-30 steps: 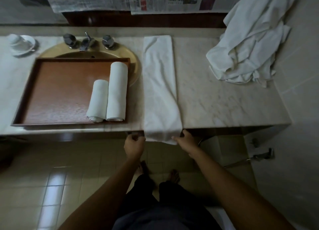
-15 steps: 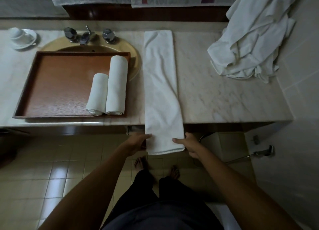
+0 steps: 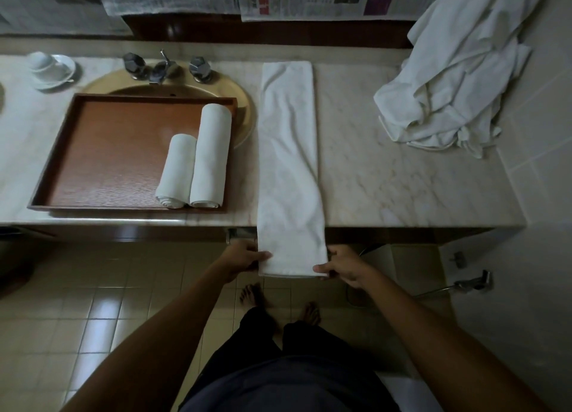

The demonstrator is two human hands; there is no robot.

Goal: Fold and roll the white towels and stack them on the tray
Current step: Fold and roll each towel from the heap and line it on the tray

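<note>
Dim, soft indoor light, glare patches on the floor tiles [image 3: 102, 315], wide-angle bending at the edges.

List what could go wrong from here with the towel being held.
The long folded white towel overhangs the marble counter's edge, pinched by the left hand and right hand; it may slide floorward if released. Rolling could skew along its wrinkles. The brown wooden tray spans the sink, so it may tip.

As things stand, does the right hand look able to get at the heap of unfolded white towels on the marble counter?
Probably yes. The right hand pinches the long folded white towel, so it must let go first; bare marble counter lies between it and the heap of unfolded white towels.
</note>
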